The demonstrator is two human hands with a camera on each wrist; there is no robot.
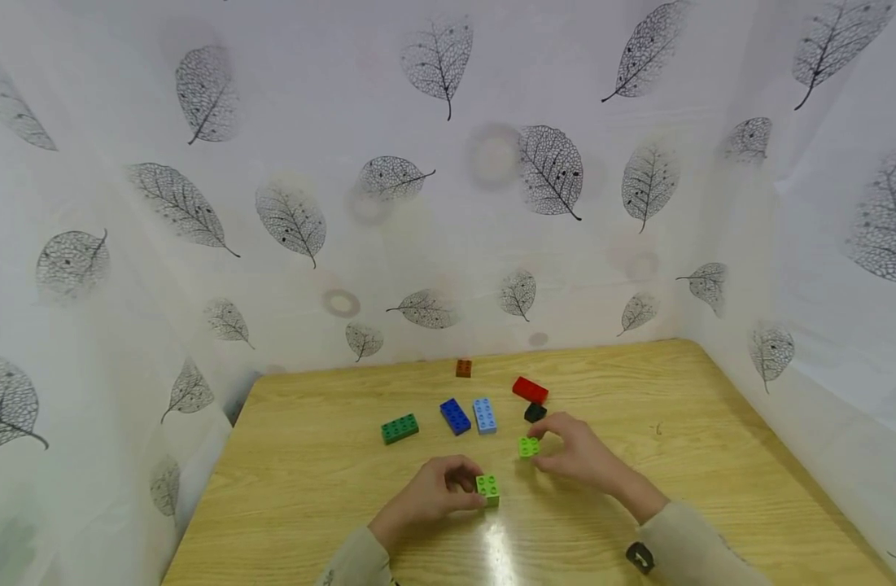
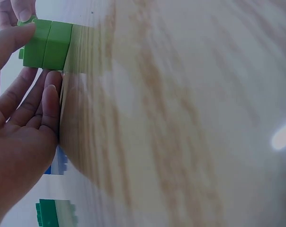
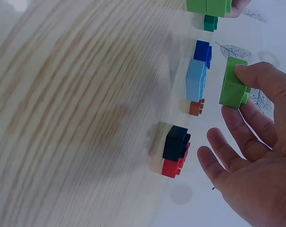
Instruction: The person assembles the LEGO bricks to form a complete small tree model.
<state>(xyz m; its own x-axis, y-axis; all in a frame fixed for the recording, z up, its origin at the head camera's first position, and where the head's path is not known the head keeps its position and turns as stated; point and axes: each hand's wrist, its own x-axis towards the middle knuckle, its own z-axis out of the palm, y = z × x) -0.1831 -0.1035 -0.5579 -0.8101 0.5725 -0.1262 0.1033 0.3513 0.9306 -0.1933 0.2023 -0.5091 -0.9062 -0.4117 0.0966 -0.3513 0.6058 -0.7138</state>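
Observation:
My left hand (image 1: 436, 492) pinches a stack of two lime green toy bricks (image 1: 487, 491), thumb on the near side. In the left wrist view the stack (image 2: 48, 45) stands on the table, a seam running between its two layers. To the right and a little farther back, my right hand (image 1: 583, 456) holds another lime green brick (image 1: 528, 448). The right wrist view shows this brick (image 3: 234, 82) raised off the table between thumb and index finger, the other fingers (image 3: 228, 151) spread loosely. Both green pieces have their studs upward.
Behind the hands on the wooden table (image 1: 308, 505) lie a dark green brick (image 1: 399, 429), a blue brick (image 1: 455, 416), a light blue brick (image 1: 484, 416), a brown brick (image 1: 464, 369), a red brick (image 1: 531, 390) and a black brick (image 1: 535, 413). A leaf-patterned curtain (image 1: 448, 244) surrounds the table.

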